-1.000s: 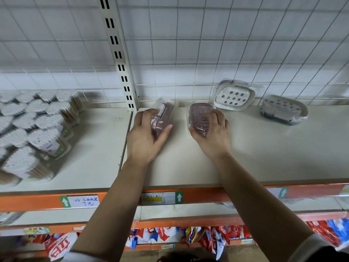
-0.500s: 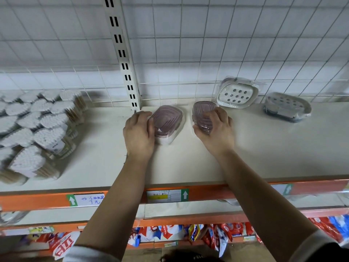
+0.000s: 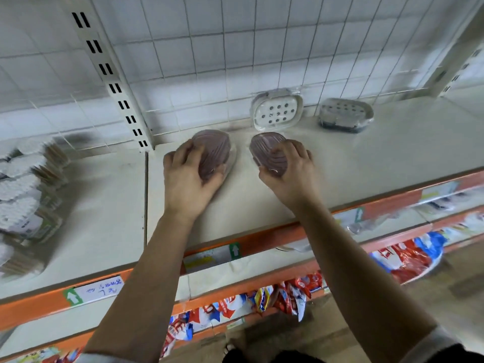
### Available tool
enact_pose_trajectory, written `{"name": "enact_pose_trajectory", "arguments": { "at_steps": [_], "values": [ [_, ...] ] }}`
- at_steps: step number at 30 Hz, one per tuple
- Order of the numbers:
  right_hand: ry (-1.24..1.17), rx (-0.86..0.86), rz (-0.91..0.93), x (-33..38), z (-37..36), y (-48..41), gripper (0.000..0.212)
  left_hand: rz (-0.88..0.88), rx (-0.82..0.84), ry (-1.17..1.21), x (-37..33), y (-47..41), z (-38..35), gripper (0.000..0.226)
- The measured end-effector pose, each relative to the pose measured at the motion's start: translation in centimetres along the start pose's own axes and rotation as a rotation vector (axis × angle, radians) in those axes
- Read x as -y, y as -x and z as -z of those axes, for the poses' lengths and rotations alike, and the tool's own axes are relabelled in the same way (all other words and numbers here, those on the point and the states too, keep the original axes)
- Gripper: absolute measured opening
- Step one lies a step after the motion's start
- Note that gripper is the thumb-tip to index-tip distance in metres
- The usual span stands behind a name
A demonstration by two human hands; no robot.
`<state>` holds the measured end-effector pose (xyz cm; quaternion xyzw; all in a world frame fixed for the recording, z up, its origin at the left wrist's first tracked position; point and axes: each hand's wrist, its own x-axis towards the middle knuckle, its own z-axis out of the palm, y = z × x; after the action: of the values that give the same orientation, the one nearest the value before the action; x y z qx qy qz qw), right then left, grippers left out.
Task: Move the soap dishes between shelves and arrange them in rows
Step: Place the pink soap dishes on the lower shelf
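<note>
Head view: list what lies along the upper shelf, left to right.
Cotton swab packs → slotted upright → left pink soap dish → right pink soap dish → grey soap dish.

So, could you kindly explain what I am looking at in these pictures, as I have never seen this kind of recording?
There is no machine here: a person works with two bare hands. All the pictures come from one wide-angle camera worn on the head, looking forward and down, which is why both forearms reach in from below. The surface is a pale shop shelf. The left hand grips the left purple soap dish, and the right hand grips the right purple soap dish. The two dishes sit side by side on the shelf. Behind them a white soap dish leans against the wire back, and a grey soap dish lies flat to its right. Packs of cotton swabs sit far left.
</note>
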<state>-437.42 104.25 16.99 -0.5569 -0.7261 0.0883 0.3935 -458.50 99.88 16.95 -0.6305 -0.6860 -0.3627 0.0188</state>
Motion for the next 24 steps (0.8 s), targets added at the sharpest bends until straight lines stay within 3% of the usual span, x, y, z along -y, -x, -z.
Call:
{"name": "enact_pose_trajectory", "arguments": {
  "at_steps": [6,13,24],
  "values": [
    [0.022,-0.177,0.008,-4.1,6.6,2.5,0.044,-0.214,-0.053,0.038,-7.7,1.1,-2.4,0.064],
    [0.115,-0.294,-0.107,-13.3,17.6,8.3,0.038,-0.330,-0.031,0.180,-19.7,6.2,-8.3,0.060],
    [0.179,-0.313,-0.269,-29.9,36.0,19.5,0.043,-0.445,0.130,0.304,-41.7,18.1,-19.5,0.064]
  ]
}}
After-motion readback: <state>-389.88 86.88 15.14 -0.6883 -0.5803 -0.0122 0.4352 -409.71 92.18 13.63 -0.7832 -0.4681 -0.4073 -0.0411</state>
